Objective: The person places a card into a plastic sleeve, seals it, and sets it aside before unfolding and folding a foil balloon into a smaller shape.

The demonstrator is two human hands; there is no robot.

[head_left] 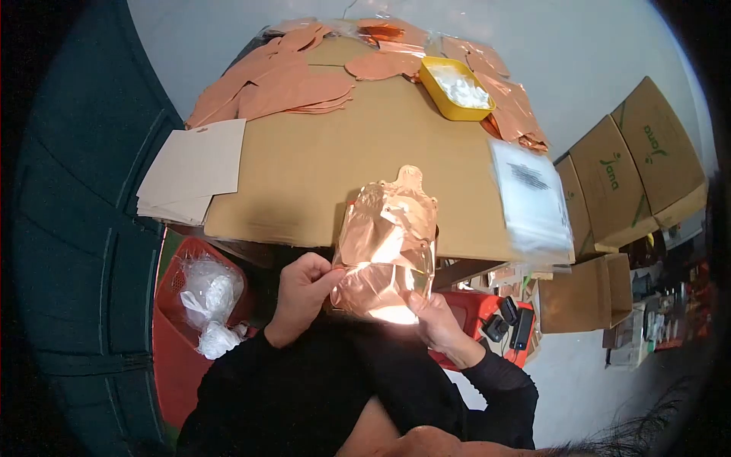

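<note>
A folded, shiny copper-coloured foil balloon, flat and with a rounded tab at its top, is held in front of me at the table's near edge. My left hand pinches its lower left side between thumb and fingers. On the lower right, my right hand grips it with the thumb on top; the fingers behind are hidden. Bright glare covers part of the foil.
Flat copper foil pieces lie along the far side of the cardboard-topped table. White cards are left, clear plastic bags right, near a yellow tray of white material. A red basket and cartons flank the table.
</note>
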